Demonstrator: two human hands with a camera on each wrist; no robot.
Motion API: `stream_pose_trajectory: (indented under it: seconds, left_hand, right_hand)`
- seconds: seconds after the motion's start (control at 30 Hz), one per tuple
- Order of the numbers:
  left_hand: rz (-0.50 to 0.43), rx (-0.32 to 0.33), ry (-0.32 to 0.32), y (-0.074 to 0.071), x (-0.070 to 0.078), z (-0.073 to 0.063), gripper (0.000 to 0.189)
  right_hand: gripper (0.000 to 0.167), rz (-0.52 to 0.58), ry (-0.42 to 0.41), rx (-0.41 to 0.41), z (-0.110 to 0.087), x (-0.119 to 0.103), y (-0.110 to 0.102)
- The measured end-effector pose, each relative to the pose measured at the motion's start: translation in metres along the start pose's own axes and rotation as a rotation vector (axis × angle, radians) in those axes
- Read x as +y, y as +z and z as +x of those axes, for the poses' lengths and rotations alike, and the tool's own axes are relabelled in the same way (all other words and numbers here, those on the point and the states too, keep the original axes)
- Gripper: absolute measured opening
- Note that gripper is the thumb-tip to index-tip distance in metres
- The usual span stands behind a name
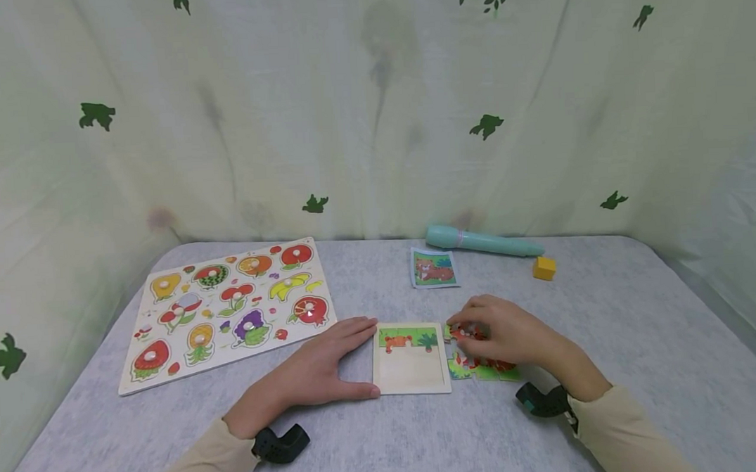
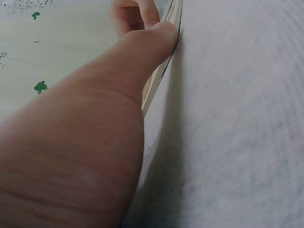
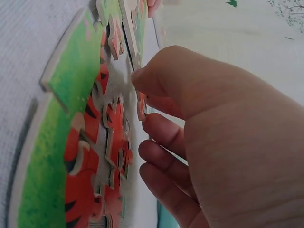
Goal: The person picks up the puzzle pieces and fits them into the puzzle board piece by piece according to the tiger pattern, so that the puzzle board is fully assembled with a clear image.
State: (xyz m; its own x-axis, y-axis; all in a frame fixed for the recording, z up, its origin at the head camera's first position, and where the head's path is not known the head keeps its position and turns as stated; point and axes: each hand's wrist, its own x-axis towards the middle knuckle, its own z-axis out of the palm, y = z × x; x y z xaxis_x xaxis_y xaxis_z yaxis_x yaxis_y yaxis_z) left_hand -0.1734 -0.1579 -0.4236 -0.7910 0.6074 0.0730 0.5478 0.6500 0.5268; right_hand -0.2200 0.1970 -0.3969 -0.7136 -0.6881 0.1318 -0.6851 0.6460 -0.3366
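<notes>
- My sleeves point(image 1: 204, 465) come in lowest, pale beige; a black wrist camera point(image 1: 282, 445) sits at each cuff, over the grey cloth point(image 1: 438, 444).
- My left hand point(image 1: 320, 363) lies along the tray's left side; the thumb stretches to the near corner, well spread from the other fingers, which reach straight to the far corner; both ends touch the rim.
- The tray point(image 1: 409, 377) lies flat between my hands; a strip point(image 1: 398, 338) of green fills its far part, with an orange animal's head top and a plant; the wood below is bare.
- My right hand point(image 1: 504, 331) is just right of the tray; thumb and forefinger pinch an orange piece point(image 3: 141, 107), the other fingers bent and a little apart; whether the piece is clear of the cloth I cannot tell.
- Loose pieces point(image 3: 35, 166), red and green, lie under and beside that hand.
- Beyond lie a card point(image 1: 434, 270), a teal stick point(image 1: 495, 244) and a yellow block point(image 1: 544, 269); a fruit board point(image 1: 223, 353) slants at far left; a leafy curtain point(image 1: 360, 124) hangs behind.
</notes>
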Motion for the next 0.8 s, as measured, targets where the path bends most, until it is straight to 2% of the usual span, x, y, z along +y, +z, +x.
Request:
stream_pose_trajectory:
  seconds: [0.37,0.63,0.8]
  left_hand:
    - [-0.002,0.000,-0.003,0.000,0.001,0.000,0.098]
    - [-0.005,-0.003,-0.008,0.000,0.001,0.000,0.098]
    - [-0.004,-0.004,-0.010,0.000,0.000,0.000,0.098]
  right_hand:
    - [0.026,0.006,-0.024,0.084,0.002,-0.009,0.004]
    - [0.028,0.068,-0.017,0.097,0.005,-0.019,0.010]
    - [0.028,0.069,-0.035,0.127,0.006,-0.024,0.013]
